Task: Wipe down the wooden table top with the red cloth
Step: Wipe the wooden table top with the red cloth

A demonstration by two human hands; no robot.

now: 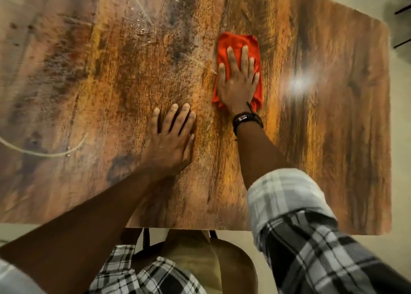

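No containers on show, so we go straight to the hands. We're looking down on the wooden table top (322,138), streaky orange-brown grain w/ pale curved scratch marks toward 9 and 11 o'clock and a bright glare spot at approx 3 o'clock. The red cloth (233,42) lies flat on the wood just right of centre, toward 1 o'clock, bunched a little at its near edge. The right hand (239,80) is pressed palm-down on top of it, fingers spread and straight, tips pointing to 12 o'clock: not clenched, nothing pinched, just flat pressure on the fabric w/ cloth showing past the fingertips and on both sides of the palm. A dark beaded bracelet (246,119) sits at that wrist, and the plaid sleeve (311,238) is rolled up the forearm toward 5 o'clock. The left hand (172,138) rests at centre, also flat and open on bare wood, fingers slightly fanned, holding nothing, clear of the cloth. Below the near table edge, at 6 o'clock, we see tan trousers (193,256) and a pale floor (235,236).
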